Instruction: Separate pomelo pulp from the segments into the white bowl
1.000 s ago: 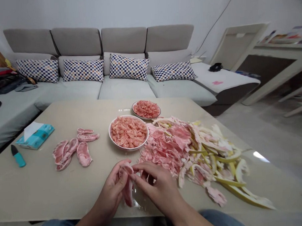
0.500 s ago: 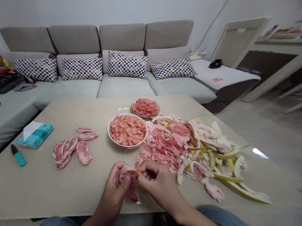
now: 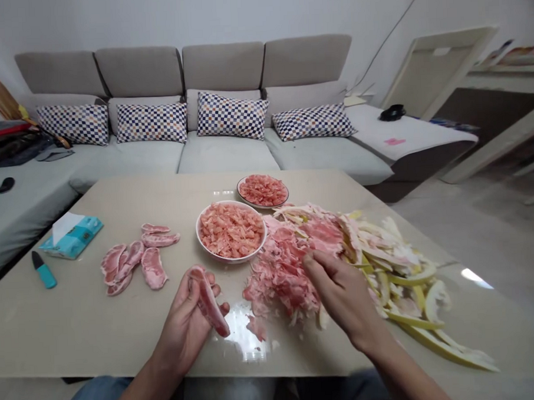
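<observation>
My left hand [image 3: 181, 324] lies palm up over the table and holds a peeled pink pomelo segment [image 3: 209, 303] against its fingers. My right hand [image 3: 342, 294] hangs over a large heap of pink membrane [image 3: 283, 282], its bunched fingertips at the heap's top with no piece visible in them. Pale yellow rind strips [image 3: 413, 311] spread to the right of the heap. A white bowl [image 3: 232, 259] of loose pink pulp stands just above the heap's left side, with a smaller plate [image 3: 262, 206] of pulp behind it. Several peeled segments [image 3: 154, 268] lie left of my left hand.
The beige table [image 3: 78, 332] has a glossy top with a reflective glare near its front edge. A blue tissue pack [image 3: 71, 237] and a teal marker [image 3: 44, 271] lie at its left. A grey sofa [image 3: 225, 154] with checked cushions stands behind it.
My hands have parted. The left has moved left and turned palm up with the segment, and the right has moved right and up onto the heap. The view has shifted slightly.
</observation>
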`<action>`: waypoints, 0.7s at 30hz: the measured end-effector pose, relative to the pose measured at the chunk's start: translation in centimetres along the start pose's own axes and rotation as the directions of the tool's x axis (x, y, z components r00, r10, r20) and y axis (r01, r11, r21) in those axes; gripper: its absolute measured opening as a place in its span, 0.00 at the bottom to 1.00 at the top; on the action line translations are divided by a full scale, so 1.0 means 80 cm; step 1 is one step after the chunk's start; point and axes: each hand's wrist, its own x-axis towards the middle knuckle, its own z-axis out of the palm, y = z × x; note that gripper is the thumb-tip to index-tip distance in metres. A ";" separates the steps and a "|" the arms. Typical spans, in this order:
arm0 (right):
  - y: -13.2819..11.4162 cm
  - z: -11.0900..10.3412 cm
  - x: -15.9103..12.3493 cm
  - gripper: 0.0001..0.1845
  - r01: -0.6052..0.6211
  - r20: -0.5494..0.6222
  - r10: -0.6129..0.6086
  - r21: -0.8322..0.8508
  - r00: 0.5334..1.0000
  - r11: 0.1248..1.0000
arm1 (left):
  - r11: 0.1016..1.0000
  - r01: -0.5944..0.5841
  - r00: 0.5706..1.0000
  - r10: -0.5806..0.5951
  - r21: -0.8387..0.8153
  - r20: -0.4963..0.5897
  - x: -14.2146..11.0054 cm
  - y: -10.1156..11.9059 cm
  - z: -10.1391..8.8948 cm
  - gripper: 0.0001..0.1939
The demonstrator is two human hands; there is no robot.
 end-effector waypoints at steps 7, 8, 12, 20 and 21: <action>0.042 0.012 0.004 0.13 0.245 0.140 -0.206 -0.380 0.969 0.892 | 0.999 0.040 0.997 -0.039 -0.015 0.069 -0.002 -0.006 0.004 0.13; 0.036 0.016 -0.001 0.13 0.252 0.138 -0.218 -0.335 0.966 0.908 | 0.999 0.044 0.996 -0.043 -0.014 0.076 -0.002 -0.006 0.005 0.13; -0.009 0.034 -0.025 0.11 0.208 0.252 -0.200 -0.004 0.947 0.978 | 0.999 0.052 0.994 -0.053 0.010 0.097 -0.002 -0.012 0.006 0.12; -0.050 0.062 -0.054 0.09 0.103 0.326 -0.231 0.364 0.917 0.926 | 0.952 0.003 1.000 -0.003 0.307 0.001 -0.013 -0.030 0.010 0.17; -0.049 0.062 -0.054 0.09 0.097 0.329 -0.221 0.354 0.918 0.930 | 0.936 -0.003 1.000 0.005 0.353 -0.004 -0.014 -0.031 0.010 0.19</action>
